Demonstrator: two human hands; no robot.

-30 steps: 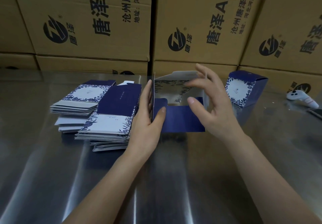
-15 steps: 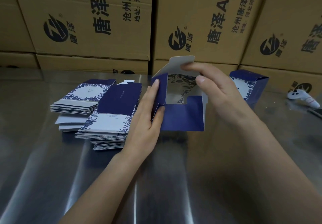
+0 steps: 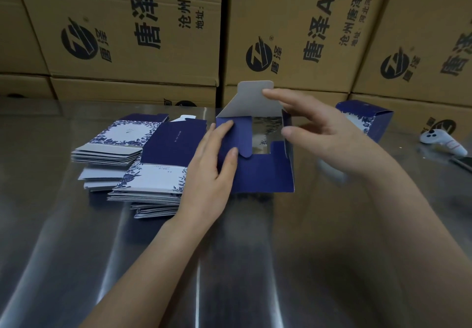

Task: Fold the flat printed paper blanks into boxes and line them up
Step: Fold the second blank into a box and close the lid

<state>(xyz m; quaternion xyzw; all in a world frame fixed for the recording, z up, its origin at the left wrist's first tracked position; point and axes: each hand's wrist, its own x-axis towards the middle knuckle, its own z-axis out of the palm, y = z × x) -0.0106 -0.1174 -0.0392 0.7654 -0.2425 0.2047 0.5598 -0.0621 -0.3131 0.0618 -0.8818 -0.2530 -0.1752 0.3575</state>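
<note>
Premises: a packing workshop or stockroom. Brown corrugated shipping cartons (image 3: 132, 26), each printed with a black logo and Chinese lettering, stand stacked as a wall beyond the left hand (image 3: 204, 174) and right hand (image 3: 332, 138). Beneath them lies a brushed stainless steel worktable (image 3: 76, 264). Piles of flat printed blanks (image 3: 148, 182) sit just left of the left hand; one folded box (image 3: 367, 121) stands beyond the right.

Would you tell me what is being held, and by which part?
The half-folded box: left hand presses its blue side flap; right hand touches the white lid flap.
</note>
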